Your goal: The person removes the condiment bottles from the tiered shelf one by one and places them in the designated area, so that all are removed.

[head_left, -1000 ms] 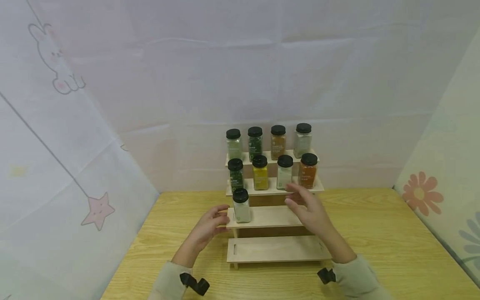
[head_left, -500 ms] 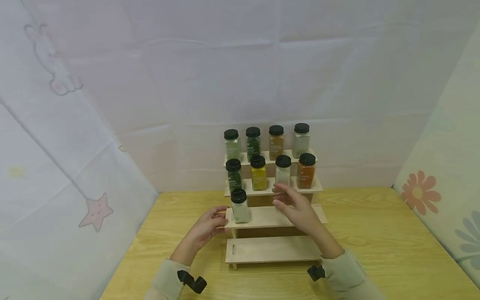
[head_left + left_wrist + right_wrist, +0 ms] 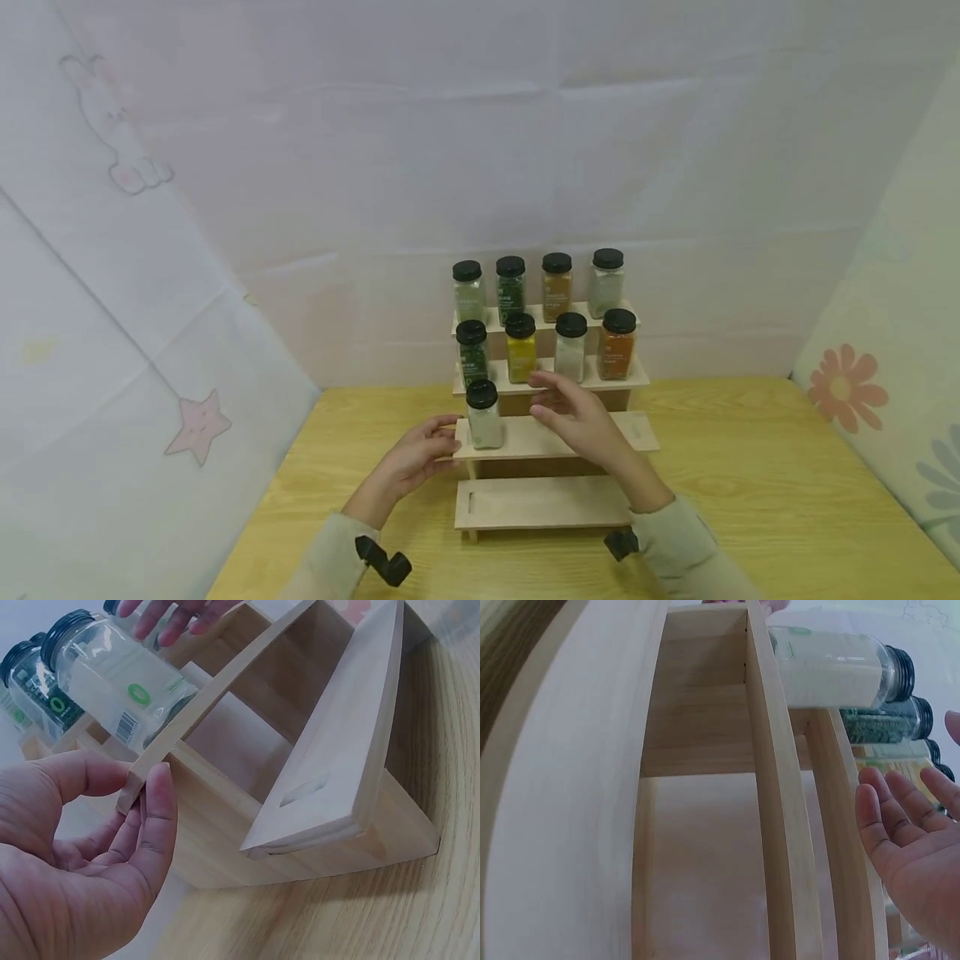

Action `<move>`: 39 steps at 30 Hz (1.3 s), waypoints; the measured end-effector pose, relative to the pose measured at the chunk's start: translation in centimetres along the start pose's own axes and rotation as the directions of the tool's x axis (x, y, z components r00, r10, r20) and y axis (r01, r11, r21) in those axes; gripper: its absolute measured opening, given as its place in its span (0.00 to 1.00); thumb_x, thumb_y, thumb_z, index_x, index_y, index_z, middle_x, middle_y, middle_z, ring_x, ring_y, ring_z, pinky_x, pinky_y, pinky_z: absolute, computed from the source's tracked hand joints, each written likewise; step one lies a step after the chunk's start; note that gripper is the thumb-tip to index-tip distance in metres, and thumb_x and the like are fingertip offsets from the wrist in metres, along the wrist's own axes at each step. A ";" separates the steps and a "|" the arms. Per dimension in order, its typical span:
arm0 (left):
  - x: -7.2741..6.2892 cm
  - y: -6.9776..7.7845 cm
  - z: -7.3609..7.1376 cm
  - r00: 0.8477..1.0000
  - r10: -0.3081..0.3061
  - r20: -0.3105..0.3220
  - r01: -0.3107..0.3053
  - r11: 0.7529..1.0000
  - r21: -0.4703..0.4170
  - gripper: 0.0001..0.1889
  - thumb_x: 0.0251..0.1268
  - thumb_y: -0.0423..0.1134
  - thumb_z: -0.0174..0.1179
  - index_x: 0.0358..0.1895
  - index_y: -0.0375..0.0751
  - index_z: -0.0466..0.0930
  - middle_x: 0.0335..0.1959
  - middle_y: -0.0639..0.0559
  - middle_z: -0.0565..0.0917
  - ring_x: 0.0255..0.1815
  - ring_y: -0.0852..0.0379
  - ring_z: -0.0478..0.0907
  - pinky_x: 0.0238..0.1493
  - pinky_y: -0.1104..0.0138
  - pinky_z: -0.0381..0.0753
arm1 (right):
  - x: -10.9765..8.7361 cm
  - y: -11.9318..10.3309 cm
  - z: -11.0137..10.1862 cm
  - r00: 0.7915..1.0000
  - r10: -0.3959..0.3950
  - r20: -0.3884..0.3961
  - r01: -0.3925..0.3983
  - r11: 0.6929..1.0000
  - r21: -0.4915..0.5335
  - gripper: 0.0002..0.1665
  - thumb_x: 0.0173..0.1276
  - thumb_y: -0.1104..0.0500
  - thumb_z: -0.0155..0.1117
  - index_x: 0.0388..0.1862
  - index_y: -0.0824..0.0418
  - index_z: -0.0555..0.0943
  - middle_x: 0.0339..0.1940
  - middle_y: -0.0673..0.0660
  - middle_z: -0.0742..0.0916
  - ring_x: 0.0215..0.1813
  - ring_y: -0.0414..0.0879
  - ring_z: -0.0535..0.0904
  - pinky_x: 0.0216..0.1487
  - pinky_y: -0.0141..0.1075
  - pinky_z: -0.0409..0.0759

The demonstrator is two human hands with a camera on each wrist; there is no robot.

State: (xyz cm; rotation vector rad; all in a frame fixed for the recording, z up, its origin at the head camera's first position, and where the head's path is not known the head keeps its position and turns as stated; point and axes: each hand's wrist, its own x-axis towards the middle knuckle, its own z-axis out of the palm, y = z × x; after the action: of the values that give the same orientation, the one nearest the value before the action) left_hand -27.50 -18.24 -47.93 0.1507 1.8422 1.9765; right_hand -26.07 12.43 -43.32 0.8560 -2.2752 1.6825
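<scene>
A four-tier wooden spice rack (image 3: pixel 540 502) stands on the table. My left hand (image 3: pixel 412 458) pinches the left end of its second-lowest shelf, thumb on one side and fingers on the other, plain in the left wrist view. Just beside that grip, a black-lidded jar of pale powder (image 3: pixel 485 427) stands upright on the same shelf. My right hand (image 3: pixel 581 421) hovers over this shelf to the right of the jar, holding nothing. Its fingers are spread and slightly bent in the right wrist view, with the jar's pale glass body (image 3: pixel 829 671) apart from them.
Two upper tiers carry rows of black-lidded spice jars, among them a yellow one (image 3: pixel 521 354) and an orange-red one (image 3: pixel 617 350). The lowest shelf bears no jars. Behind the wood-grain table (image 3: pixel 720 467) hangs a pale cloth backdrop (image 3: pixel 480 167).
My right hand has moved left along the second-lowest shelf, toward the jar of pale powder. My left hand stays at the shelf's end. The jars keep their places.
</scene>
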 end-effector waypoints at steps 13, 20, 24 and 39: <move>0.0 0.3 -0.1 0.999 -0.010 0.033 0.010 1.000 -0.006 0.33 0.74 0.28 0.55 0.77 0.32 0.54 0.54 0.44 0.72 0.42 0.57 0.77 0.50 0.62 0.85 | 1.2 0.2 1.3 0.997 -0.011 0.078 0.013 1.000 -0.028 0.30 0.74 0.56 0.66 0.72 0.61 0.72 0.67 0.60 0.79 0.59 0.52 0.82 0.63 0.48 0.80; 0.2 0.1 -0.2 0.999 -0.013 0.042 0.014 1.000 -0.007 0.32 0.73 0.27 0.55 0.77 0.32 0.54 0.53 0.44 0.73 0.43 0.57 0.77 0.47 0.64 0.86 | 1.8 -0.1 2.1 0.995 0.009 0.098 -0.008 1.000 -0.008 0.30 0.74 0.57 0.66 0.72 0.61 0.73 0.67 0.59 0.80 0.62 0.53 0.81 0.64 0.50 0.79; 0.3 0.3 -0.2 0.999 -0.023 0.034 0.023 1.000 -0.005 0.32 0.73 0.28 0.56 0.77 0.33 0.55 0.52 0.45 0.73 0.42 0.57 0.77 0.47 0.65 0.86 | 2.2 -0.2 2.7 0.994 0.005 0.109 -0.007 1.000 0.020 0.31 0.73 0.58 0.67 0.72 0.61 0.72 0.68 0.60 0.79 0.62 0.55 0.81 0.63 0.50 0.80; 0.4 0.4 -0.4 0.998 -0.052 0.030 0.052 0.999 -0.009 0.34 0.72 0.28 0.57 0.77 0.34 0.55 0.59 0.39 0.70 0.44 0.55 0.77 0.53 0.59 0.85 | 3.1 -1.0 4.4 0.991 0.081 0.110 -0.081 0.997 -0.004 0.33 0.70 0.56 0.70 0.73 0.57 0.72 0.64 0.58 0.81 0.60 0.53 0.80 0.64 0.49 0.79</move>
State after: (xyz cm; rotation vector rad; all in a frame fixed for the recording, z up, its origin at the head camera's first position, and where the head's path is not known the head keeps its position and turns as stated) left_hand -28.08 -18.46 -47.62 0.1273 1.7991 1.9376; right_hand -27.22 7.15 -42.57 0.8892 -2.4129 1.7087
